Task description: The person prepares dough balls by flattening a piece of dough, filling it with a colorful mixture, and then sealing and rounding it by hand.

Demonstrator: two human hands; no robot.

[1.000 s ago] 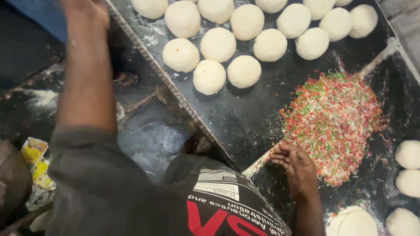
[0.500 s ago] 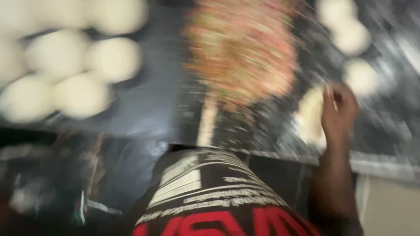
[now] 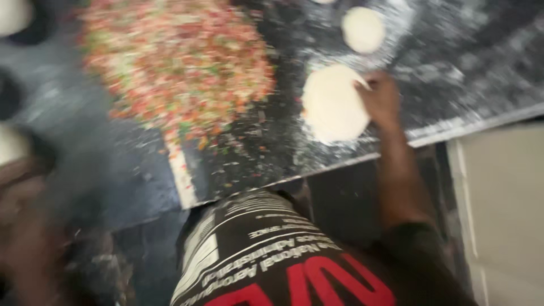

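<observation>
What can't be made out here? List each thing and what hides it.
- Left hand, head view: motion blur smears it at the frame's left edge, so whether it grips anything is unclear.
- Right hand: its fingers lie on the flattened dough disc, grip unclear.
- Colourful chopped mix: blurred, pieces cannot be identified.
- Dough balls: cut off by the left edge.

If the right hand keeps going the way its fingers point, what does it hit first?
The right hand already touches the flattened dough disc. Its fingers point up and left across it; beyond that, probably the chopped colourful mix, though blur makes this uncertain.
</observation>
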